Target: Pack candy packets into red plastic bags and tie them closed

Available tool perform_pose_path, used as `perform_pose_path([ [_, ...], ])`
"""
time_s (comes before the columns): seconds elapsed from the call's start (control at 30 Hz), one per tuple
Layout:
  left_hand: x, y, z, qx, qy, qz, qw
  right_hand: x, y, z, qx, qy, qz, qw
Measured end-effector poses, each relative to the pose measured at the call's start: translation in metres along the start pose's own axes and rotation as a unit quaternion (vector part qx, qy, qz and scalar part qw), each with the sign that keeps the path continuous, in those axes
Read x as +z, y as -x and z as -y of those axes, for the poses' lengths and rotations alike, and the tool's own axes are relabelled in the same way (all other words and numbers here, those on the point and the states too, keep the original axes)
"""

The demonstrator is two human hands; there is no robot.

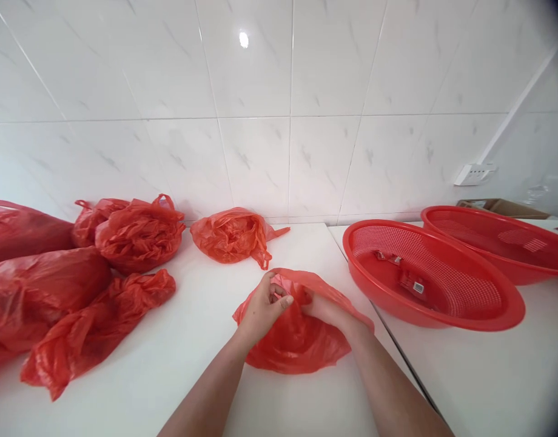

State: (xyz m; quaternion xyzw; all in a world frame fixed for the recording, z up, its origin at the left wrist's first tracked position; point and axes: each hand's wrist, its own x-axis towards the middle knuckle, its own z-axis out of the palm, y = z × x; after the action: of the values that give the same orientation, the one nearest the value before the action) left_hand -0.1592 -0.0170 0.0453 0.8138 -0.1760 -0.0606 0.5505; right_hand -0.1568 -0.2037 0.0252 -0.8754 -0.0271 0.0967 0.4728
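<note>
Red plastic bag (297,340), lying near the middle of the white table (170,388), just left of the seam where a second surface adjoins, with both hands on its far edge. At far left, two large filled bags (37,291) lie on their sides, their film stretched smooth and glossy over the contents. Just right of them, a limp, crumpled bag (97,328) lies slack on the table. Behind it, against the tiled wall (261,121), a rounded bag with tied handles (140,233) stands close to a smaller one (90,218). A further wadded bag (231,233) sits far of centre, well apart from the hands. The left hand (263,309) is pinched on a fold of the film between thumb and curled fingers. The right hand (327,309) lies close beside it, its fingers buried in the folds, so its grip cannot be told. To the right, a wide, shallow red basket (443,315) of rigid perforated plastic holds a few small packets (410,282). A second such basket (534,267) lies behind it, with a cardboard box (506,208) and a wall socket (474,174) beyond. Judged risks: the film is thin and slippery, so a hard pull at the pinched edge could tear it or slip it from the fingers. The smooth table gives little friction, so the light bag could slide. Its contents, if any, are hidden and could spill.
</note>
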Motion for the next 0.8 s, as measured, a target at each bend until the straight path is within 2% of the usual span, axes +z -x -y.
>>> perform_pose_path([
  [0.1, 0.0, -0.007, 0.012, -0.011, 0.006, -0.064, 0.998, -0.002, 0.009, 0.008, 0.021, 0.066, 0.068, 0.995],
  [0.2, 0.0, -0.011, 0.023, -0.051, -0.131, -0.111, 0.984, -0.012, 0.013, 0.008, 0.009, 0.07, 0.094, 0.993],
  [0.3, -0.002, -0.011, 0.029, -0.077, -0.246, -0.075, 0.963, -0.024, 0.008, -0.001, -0.022, -0.006, 0.092, 0.995],
  [0.37, -0.003, -0.01, 0.03, -0.073, -0.268, -0.033, 0.96, -0.028, -0.001, -0.01, -0.029, -0.131, 0.101, 0.986],
  [0.43, -0.005, -0.01, 0.03, -0.061, -0.267, -0.006, 0.962, -0.028, -0.012, -0.02, -0.018, -0.303, 0.082, 0.949],
  [0.5, -0.006, -0.009, 0.029, -0.048, -0.264, 0.003, 0.963, -0.025, -0.023, -0.03, 0.012, -0.465, 0.031, 0.885],
  [0.57, -0.008, -0.008, 0.029, -0.035, -0.267, 0.0, 0.963, -0.022, -0.032, -0.037, 0.041, -0.568, 0.005, 0.822],
  [0.6, -0.008, -0.008, 0.029, -0.031, -0.27, -0.003, 0.962, -0.021, -0.035, -0.039, 0.051, -0.597, 0.007, 0.801],
  [0.67, -0.009, -0.008, 0.027, -0.025, -0.272, -0.016, 0.962, -0.021, -0.038, -0.042, 0.055, -0.628, 0.024, 0.776],
  [0.8, -0.01, -0.006, 0.02, 0.021, -0.277, -0.075, 0.958, -0.022, -0.038, -0.04, 0.025, -0.662, 0.034, 0.748],
])
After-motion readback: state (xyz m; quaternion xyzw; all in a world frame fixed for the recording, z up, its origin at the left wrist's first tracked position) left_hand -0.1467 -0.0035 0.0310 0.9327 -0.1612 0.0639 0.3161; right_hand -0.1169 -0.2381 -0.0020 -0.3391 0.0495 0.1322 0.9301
